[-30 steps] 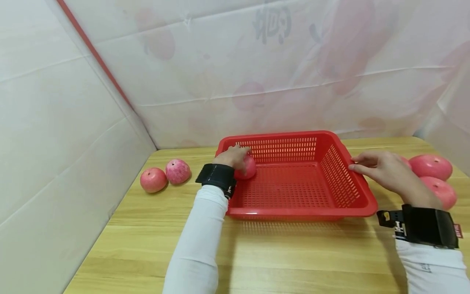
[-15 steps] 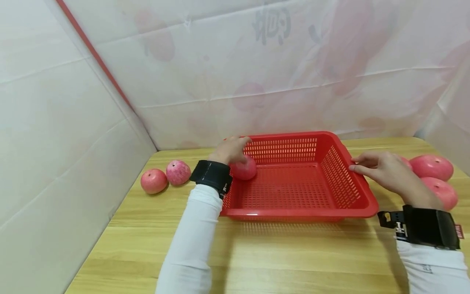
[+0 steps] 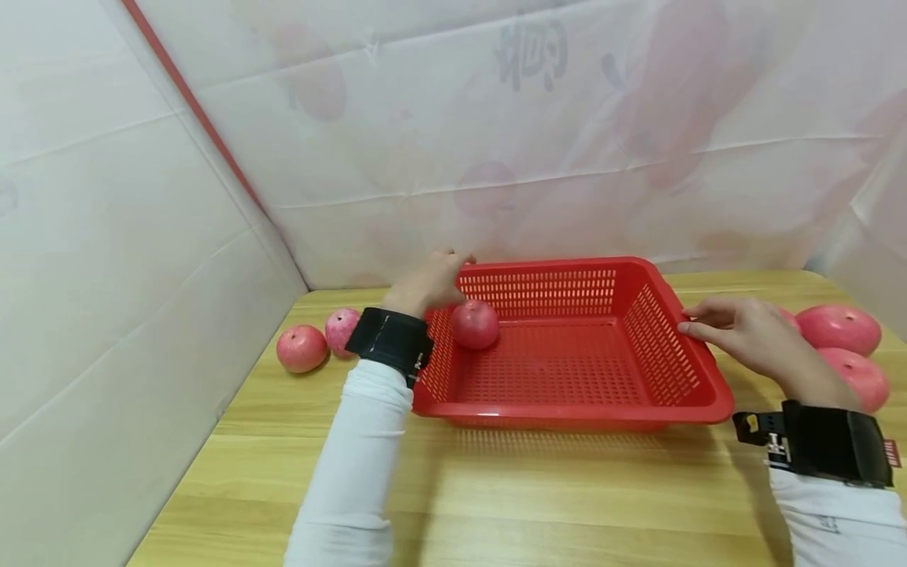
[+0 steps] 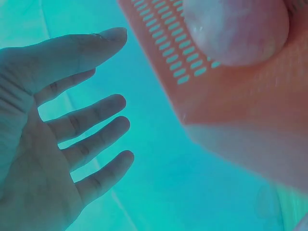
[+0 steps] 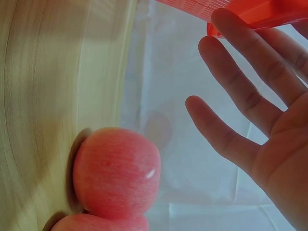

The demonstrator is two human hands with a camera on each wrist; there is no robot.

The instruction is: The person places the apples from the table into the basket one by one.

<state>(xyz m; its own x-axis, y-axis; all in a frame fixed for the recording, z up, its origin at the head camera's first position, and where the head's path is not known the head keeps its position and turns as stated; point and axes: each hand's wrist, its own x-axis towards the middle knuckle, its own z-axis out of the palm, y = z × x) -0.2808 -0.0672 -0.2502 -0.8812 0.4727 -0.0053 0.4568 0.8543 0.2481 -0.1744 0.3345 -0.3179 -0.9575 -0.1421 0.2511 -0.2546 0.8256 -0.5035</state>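
Observation:
A red plastic basket (image 3: 560,412) with slotted walls stands on the table. One apple (image 3: 475,324) lies inside it at the left end. My left hand (image 3: 427,282) is over the basket's left rim, holding nothing; in the left wrist view its fingers are straight and spread, apart from the basket. At the opposite side my right hand (image 3: 754,335) holds the right rim between thumb and index finger, while the other fingers (image 5: 240,91) extend loosely. Several more apples (image 3: 839,329) sit beyond the right wrist, partly hidden by it.
Two apples lie on the table left of the basket: a plain pink one (image 3: 301,348) and a streaked one (image 3: 342,331) partly behind the left wristband. White printed cloth (image 3: 397,142) walls off the back and sides of the wooden table (image 3: 524,504).
My left hand has let go of the apple inside the basket and moved left and up toward the rim. The right hand stays at the right rim.

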